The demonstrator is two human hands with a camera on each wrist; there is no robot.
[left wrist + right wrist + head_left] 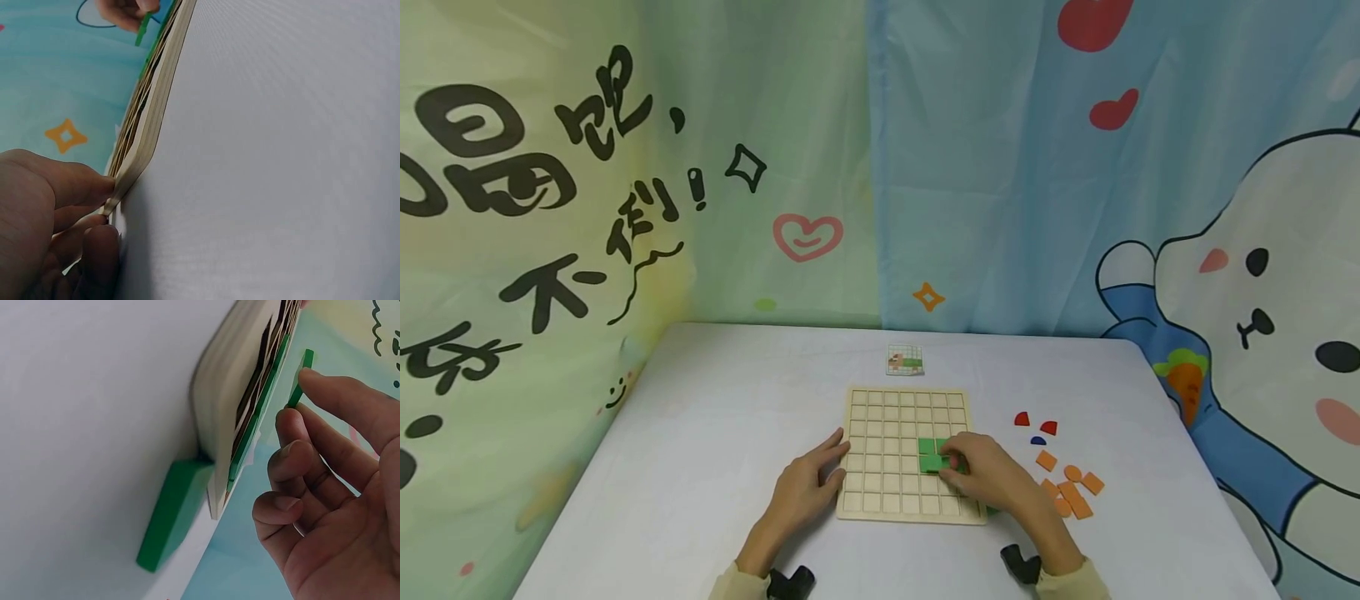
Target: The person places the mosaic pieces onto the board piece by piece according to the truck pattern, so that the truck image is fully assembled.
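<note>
At a white-covered table (700,433) before a cartoon-printed curtain (955,167), a person works over a wooden grid board (891,458) with two bare hands. The right hand (992,471) pinches a slim green tile (307,360) between thumb and finger, one end jutting past the fingertips. Both wrist views show the piece apart from the board and just above its face, lying nearly level with it; which way its longer side runs across the grid is hard to tell, since the fingers cover it from overhead. Directly to the left of that pinch, green tiles (931,464) sit on the board's right half, far nearer the right hand than the left. The left hand (805,483) sets its fingers against the board's left edge, holding no tile. A loose green block (169,515) rests on the table beside the board's near right corner, below the right hand. Farther right lie orange pieces (1076,500), two red wedges (1022,419) and a blue half-disc (1038,441); a pattern card (905,360) lies beyond the board's far edge.
</note>
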